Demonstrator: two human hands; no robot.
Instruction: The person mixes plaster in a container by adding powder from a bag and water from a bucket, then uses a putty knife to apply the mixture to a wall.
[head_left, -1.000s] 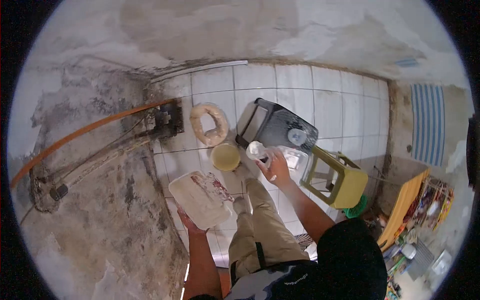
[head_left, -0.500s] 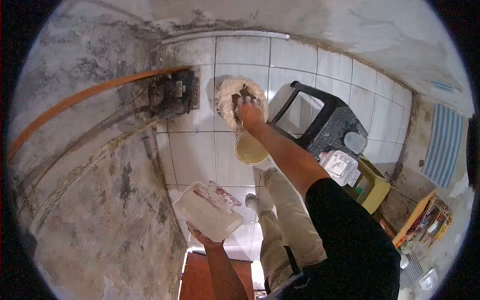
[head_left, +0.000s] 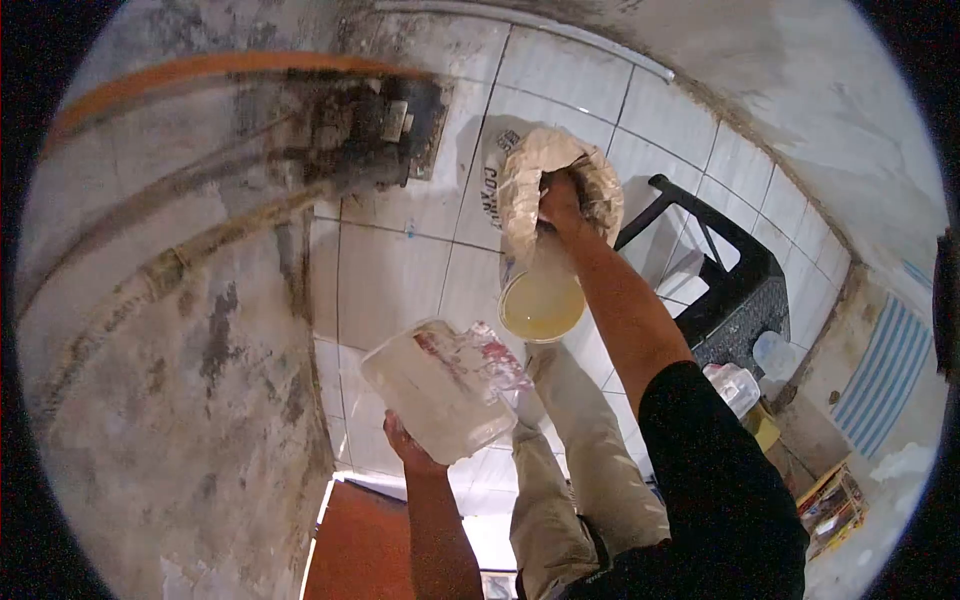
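Observation:
My left hand (head_left: 412, 447) grips the lower left edge of a shallow, pale rectangular plastic tub (head_left: 425, 395), held tilted over the floor. A flat piece smeared with dark red (head_left: 492, 360) lies along the tub's upper right side; what it is I cannot make out. My right hand (head_left: 563, 208) reaches down into the open mouth of a brown paper sack (head_left: 545, 150) that stands on the tiles with printing on its side. Its fingers are hidden inside. Just below the sack is a round bucket (head_left: 543, 306) with something yellowish-beige in it.
A black plastic stool (head_left: 735, 270) stands right of the sack, with a round translucent lid (head_left: 775, 352) and a clear container (head_left: 733, 388) near it. Stained walls (head_left: 190, 400) close in on the left. An orange-brown panel (head_left: 365, 545) lies at the bottom, beside my legs.
My right hand has gone deeper into the paper sack, so its fingers no longer show. The tub in my left hand has shifted slightly and tilted. The whole view has turned and moved.

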